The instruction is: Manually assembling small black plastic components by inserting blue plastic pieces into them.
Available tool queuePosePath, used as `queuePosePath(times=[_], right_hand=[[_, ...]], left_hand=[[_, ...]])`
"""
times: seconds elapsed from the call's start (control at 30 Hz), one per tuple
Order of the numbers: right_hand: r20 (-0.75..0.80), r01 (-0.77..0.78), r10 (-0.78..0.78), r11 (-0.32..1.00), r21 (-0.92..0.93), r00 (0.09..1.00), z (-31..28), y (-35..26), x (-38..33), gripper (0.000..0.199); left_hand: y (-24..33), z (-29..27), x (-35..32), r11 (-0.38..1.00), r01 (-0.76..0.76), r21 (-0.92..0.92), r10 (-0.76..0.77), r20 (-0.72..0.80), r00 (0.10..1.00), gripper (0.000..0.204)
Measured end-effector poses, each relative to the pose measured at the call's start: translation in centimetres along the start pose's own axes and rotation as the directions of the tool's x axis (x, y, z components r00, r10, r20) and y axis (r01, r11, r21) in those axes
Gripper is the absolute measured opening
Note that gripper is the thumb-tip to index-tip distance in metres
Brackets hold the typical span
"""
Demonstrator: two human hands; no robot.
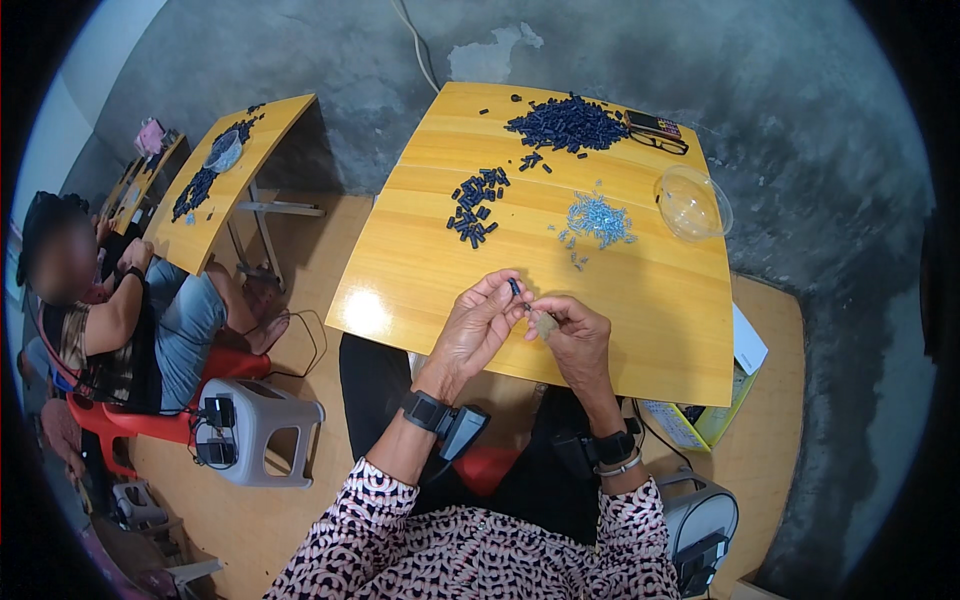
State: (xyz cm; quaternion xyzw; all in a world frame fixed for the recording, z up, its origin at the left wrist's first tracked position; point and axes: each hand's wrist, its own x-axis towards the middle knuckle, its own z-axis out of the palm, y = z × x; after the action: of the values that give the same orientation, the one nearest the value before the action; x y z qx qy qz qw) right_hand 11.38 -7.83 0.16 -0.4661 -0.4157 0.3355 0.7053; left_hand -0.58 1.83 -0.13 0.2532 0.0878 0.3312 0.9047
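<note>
Above the near edge of the yellow wooden table (400,300), my two hands meet. My left hand (468,328) pinches a small dark cylindrical piece (514,287) between thumb and fingers. Close beside it, my right hand (582,345) has its fingers closed at a small dark bit by the piece; what exactly they grip is too small to make out. Something tan (546,325) shows at the right fingertips. Beyond my hands lie a loose cluster of dark pieces (477,208) and a heap of tiny pale-blue parts (599,220). A larger dark pile (567,124) sits at the far edge.
A clear plastic bowl (694,205) stands at the table's right edge, with eyeglasses (660,143) and a phone-like device (652,125) farther back. Below right is a yellow-green box (712,420). To the left, a person (120,320) sits by another table (255,150) and a grey stool (265,435).
</note>
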Motion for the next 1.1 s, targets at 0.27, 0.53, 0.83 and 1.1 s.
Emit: queuePosePath(times=[0.27, 0.53, 0.83, 1.1], right_hand=[[-0.018, 0.025, -0.025, 1.000, -0.003, 1.000, 0.21, 0.03, -0.01, 0.014], [-0.068, 0.020, -0.019, 1.000, 0.018, 0.997, 0.32, 0.08, -0.16, 0.015], [-0.113, -0.009, -0.002, 0.995, -0.095, 0.994, 0.22, 0.35, -0.31, 0.010], [-0.119, 0.068, -0.089, 0.983, -0.170, 0.989, 0.15, 0.22, -0.43, 0.010]], left_hand=[[0.00, 0.19, -0.12, 0.999, -0.006, 0.049, 0.007, -0.023, 1.000, 0.022], [0.09, 0.33, -0.18, 0.999, 0.007, 0.051, -0.006, -0.032, 0.999, 0.022], [-0.12, 0.34, -0.13, 0.999, -0.015, 0.045, 0.017, -0.044, 0.999, 0.022], [-0.33, 0.26, 0.03, 0.998, -0.016, 0.059, 0.020, -0.064, 0.998, 0.023]])
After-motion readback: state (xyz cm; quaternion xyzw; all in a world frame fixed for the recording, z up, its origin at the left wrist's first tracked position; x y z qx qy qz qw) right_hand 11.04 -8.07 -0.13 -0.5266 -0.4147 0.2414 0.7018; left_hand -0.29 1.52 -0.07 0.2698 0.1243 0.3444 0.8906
